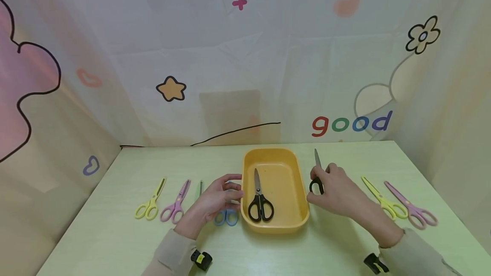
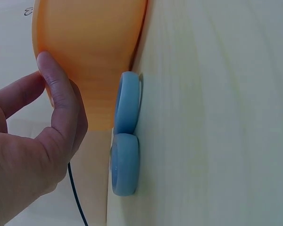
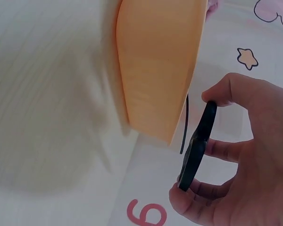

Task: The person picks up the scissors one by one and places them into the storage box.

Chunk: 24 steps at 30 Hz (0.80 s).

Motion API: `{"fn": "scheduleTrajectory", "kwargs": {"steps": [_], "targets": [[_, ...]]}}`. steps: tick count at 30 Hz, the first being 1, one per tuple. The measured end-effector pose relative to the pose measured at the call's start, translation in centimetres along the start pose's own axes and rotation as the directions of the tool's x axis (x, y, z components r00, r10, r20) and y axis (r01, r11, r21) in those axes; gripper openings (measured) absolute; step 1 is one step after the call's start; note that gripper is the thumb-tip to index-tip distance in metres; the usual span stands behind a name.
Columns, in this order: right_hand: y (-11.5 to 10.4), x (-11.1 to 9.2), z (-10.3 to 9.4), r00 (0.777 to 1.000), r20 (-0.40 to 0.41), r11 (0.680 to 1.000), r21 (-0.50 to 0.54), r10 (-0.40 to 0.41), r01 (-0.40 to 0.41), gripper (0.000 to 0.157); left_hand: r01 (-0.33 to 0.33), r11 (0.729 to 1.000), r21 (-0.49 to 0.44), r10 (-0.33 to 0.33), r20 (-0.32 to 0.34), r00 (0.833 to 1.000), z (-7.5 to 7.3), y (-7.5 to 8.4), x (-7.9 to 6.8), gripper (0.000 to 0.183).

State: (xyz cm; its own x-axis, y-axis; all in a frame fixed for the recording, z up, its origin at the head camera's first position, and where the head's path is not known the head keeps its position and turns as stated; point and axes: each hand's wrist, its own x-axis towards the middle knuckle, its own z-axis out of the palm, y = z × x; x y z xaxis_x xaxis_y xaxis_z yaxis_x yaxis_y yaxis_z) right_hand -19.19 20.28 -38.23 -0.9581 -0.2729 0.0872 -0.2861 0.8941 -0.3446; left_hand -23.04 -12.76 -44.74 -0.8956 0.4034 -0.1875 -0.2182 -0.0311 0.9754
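A yellow tray [image 1: 268, 228] stands in the middle of the table. One pair of black-handled scissors [image 1: 260, 205] lies inside it, blades pointing away. At the tray's left rim, my left hand [image 1: 219, 197] rests its fingertips on the outer side. Blue scissors [image 2: 127, 103] lie under that hand, their handle loops beside the tray. Just right of the tray, my right hand [image 1: 333, 188] holds a second pair of black scissors [image 3: 195, 150] by the handle, above the table. Its blade [image 1: 317, 157] points away; thumb and fingers pinch the loops from opposite ends.
Left on the table lie yellow scissors [image 1: 151, 203], purple scissors [image 1: 177, 205] and green scissors [image 1: 200, 188] partly behind the left hand. Another yellow pair [image 1: 383, 199] and another purple pair [image 1: 410, 208] lie right, beside the right forearm. A printed curtain [image 1: 230, 67] hangs behind the table.
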Motion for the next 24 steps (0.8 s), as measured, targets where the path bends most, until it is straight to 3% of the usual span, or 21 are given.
{"fn": "scheduleTrajectory", "kwargs": {"steps": [24], "targets": [[-5.1,1.7,2.0,0.996,0.043,0.997,-0.002,-0.080,0.080,0.033,0.004,1.000,-0.016,-0.003,0.013,1.000,0.0,0.1,0.1,0.057]]}}
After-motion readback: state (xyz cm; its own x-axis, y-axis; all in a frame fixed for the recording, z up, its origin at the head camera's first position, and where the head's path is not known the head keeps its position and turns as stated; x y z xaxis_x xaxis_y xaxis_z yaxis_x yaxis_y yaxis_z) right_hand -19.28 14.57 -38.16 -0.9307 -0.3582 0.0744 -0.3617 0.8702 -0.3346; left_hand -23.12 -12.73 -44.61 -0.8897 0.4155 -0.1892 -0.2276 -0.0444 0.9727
